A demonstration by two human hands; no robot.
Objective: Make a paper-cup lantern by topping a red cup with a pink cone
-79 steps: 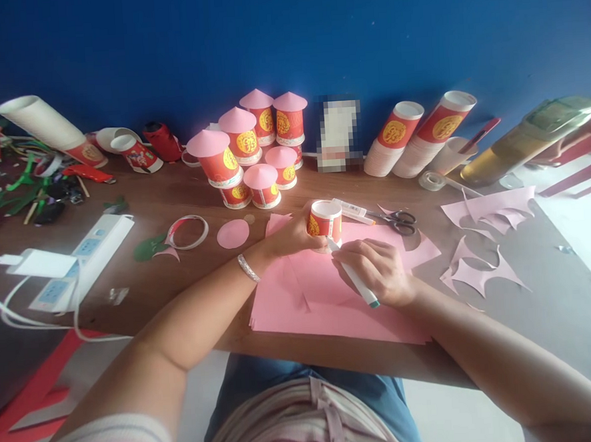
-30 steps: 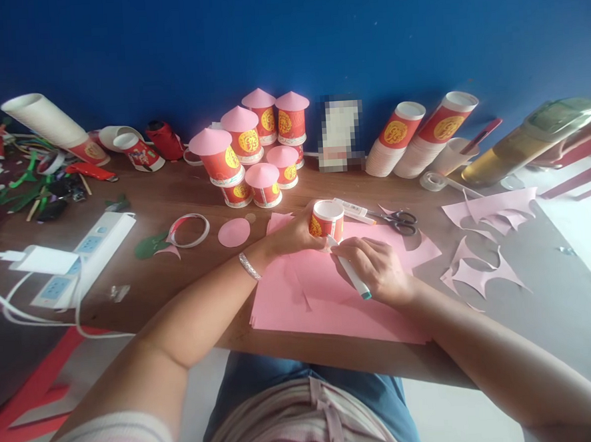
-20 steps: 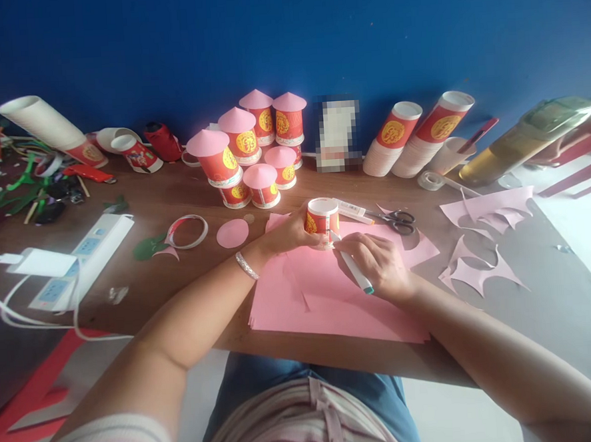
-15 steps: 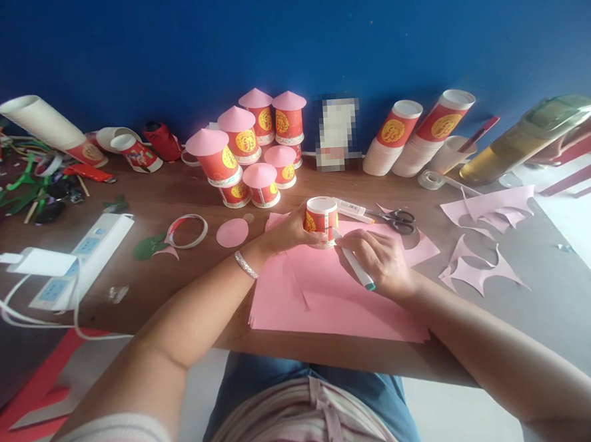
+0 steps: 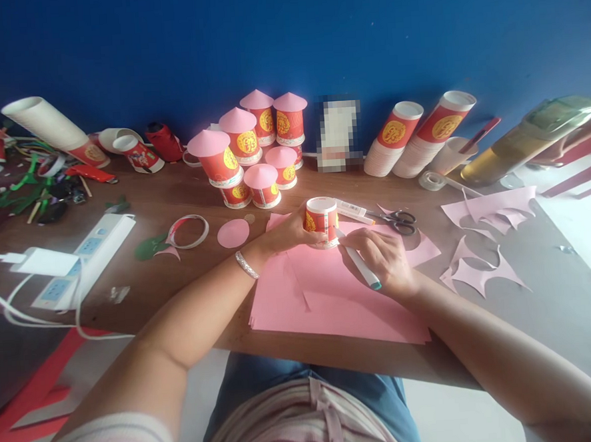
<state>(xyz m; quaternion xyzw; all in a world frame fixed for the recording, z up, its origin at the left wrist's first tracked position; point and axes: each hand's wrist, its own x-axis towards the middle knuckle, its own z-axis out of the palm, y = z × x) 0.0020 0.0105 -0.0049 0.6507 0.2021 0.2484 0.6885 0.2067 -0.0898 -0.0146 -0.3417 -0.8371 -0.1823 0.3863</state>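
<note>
My left hand (image 5: 299,231) is closed around a red paper cup (image 5: 320,221) with yellow print and a white rim. My right hand (image 5: 380,252) grips a white marker (image 5: 361,267) with a green end; its tip points at the cup's lower right side, and I cannot tell whether it touches. Both hands are above a stack of pink paper sheets (image 5: 330,299). Just behind them lie another white marker (image 5: 349,211) and a pair of dark-handled scissors (image 5: 400,221). A pink paper circle (image 5: 233,233) lies left of the cup.
Red cups with pink cone tops (image 5: 240,131) stand at the back. Stacked paper cups (image 5: 393,138) lean against the wall at right, near a tape roll (image 5: 432,180) and a bottle (image 5: 525,140). Pink scraps (image 5: 498,265) lie at right, a power strip (image 5: 85,260) at left.
The marker in my right hand has shifted slightly to the right, its tip drawing back a little from the cup. My left hand and the cup stay in place.
</note>
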